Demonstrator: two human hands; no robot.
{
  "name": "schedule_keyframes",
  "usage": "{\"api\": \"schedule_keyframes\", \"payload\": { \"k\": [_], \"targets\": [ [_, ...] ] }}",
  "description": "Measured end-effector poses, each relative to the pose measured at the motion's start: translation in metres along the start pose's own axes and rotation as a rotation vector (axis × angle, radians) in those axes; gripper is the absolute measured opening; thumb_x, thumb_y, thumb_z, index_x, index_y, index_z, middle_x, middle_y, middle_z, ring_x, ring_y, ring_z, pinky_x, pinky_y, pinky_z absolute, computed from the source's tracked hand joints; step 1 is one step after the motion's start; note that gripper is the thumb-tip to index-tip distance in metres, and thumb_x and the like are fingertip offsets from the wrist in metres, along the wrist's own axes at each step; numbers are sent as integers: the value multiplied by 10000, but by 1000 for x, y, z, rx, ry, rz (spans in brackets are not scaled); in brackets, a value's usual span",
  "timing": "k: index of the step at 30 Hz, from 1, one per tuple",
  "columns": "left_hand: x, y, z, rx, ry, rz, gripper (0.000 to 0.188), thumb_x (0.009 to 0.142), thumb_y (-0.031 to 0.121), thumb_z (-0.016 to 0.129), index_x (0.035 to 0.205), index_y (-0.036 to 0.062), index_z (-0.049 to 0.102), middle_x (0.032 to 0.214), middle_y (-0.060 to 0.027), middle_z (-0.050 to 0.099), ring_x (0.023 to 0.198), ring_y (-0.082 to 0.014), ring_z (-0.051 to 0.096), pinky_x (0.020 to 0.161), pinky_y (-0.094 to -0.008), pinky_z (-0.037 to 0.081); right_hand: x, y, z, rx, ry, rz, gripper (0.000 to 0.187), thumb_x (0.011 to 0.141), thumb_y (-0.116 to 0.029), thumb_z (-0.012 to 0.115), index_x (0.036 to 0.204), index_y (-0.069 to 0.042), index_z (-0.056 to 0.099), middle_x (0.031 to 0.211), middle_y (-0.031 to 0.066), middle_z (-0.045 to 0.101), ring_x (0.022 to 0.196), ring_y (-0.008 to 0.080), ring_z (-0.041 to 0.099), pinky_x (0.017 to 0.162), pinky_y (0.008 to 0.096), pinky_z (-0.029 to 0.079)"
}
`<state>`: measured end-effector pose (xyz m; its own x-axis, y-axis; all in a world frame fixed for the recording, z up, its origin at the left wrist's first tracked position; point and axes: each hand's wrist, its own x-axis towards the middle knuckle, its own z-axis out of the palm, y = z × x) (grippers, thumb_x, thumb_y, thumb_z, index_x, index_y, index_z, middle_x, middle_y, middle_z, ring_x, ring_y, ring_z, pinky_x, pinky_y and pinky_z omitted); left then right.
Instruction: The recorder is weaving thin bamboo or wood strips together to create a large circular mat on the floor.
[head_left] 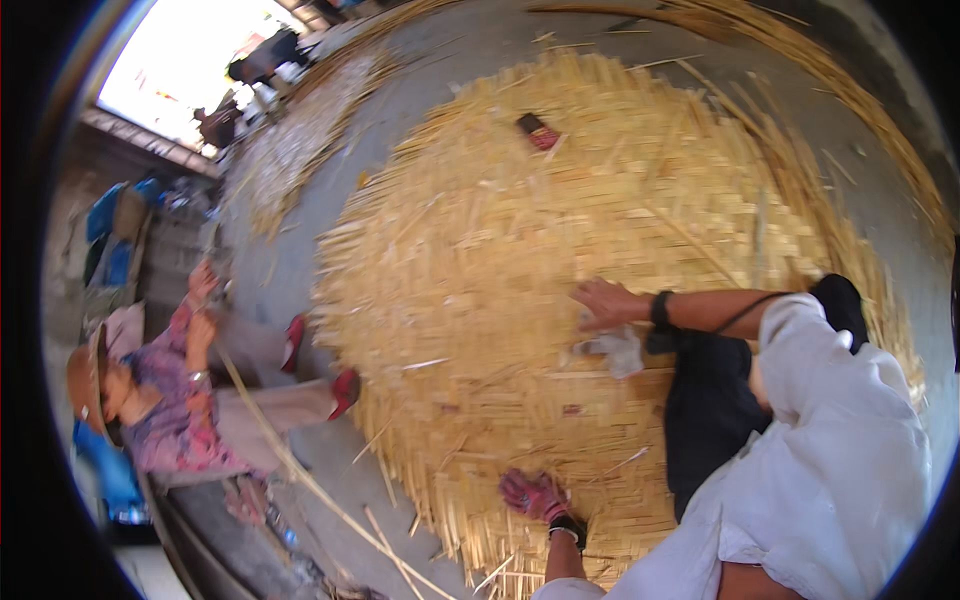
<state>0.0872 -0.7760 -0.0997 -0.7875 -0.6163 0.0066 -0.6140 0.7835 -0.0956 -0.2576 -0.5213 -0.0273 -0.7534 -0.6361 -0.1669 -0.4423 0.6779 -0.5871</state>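
Note:
A wide mat (500, 250) of woven, pale yellow split strips, likely bamboo, covers the middle of the view. My right hand (608, 303), bare with a dark band at the wrist, rests on it with the fingers spread. Near the mat's lower edge, my left hand (535, 495) wears a pink-and-grey glove and lies on the weave, fingers apart. Motion blurs both hands, but neither shows a thing gripped. Beside my right hand is a whitish blurred shape (622, 352) whose kind I cannot make out. My dark-trousered leg (712, 415) is bent on the mat.
A hatted co-worker (165, 405) sits at the left, holding a long strip (280, 450). A small dark-and-red object (538, 131) lies on the mat's far part. Loose strips (850, 110) lie along the far right, and another strip pile (310, 130) at the far left.

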Motion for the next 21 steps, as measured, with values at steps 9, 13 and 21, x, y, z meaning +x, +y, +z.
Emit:
{"api": "schedule_keyframes", "payload": {
  "k": [9, 13, 21],
  "targets": [
    [0, 3, -21, -189, 18, -30, 748, 702, 430, 622, 1334, 148, 337, 1353, -128, 349, 1300, -300, 238, 1039, -483, 138, -45, -22, 33, -149, -117, -36, 381, 627, -110, 656, 990, -45, 563, 1075, 195, 483, 1032, 365, 470, 740, 450, 449],
    [0, 5, -26, -219, 20, -19, 724, 708, 416, 628, 1317, 139, 351, 1354, -132, 337, 1284, -302, 250, 1027, -486, 149, 28, 26, -10, 99, 463, -191, 225, 657, -122, 646, 849, -37, 566, 799, 140, 529, 745, 309, 550, 638, 392, 452],
    [11, 8, -38, -169, -157, -73, 743, 669, 447, 642, 1296, 140, 387, 1311, -133, 373, 1263, -300, 278, 1020, -477, 172, 223, 96, -81, 89, 939, 317, 264, 802, -254, 532, 927, -29, 593, 875, 194, 600, 805, 371, 579, 715, 423, 467]
  ]
}}
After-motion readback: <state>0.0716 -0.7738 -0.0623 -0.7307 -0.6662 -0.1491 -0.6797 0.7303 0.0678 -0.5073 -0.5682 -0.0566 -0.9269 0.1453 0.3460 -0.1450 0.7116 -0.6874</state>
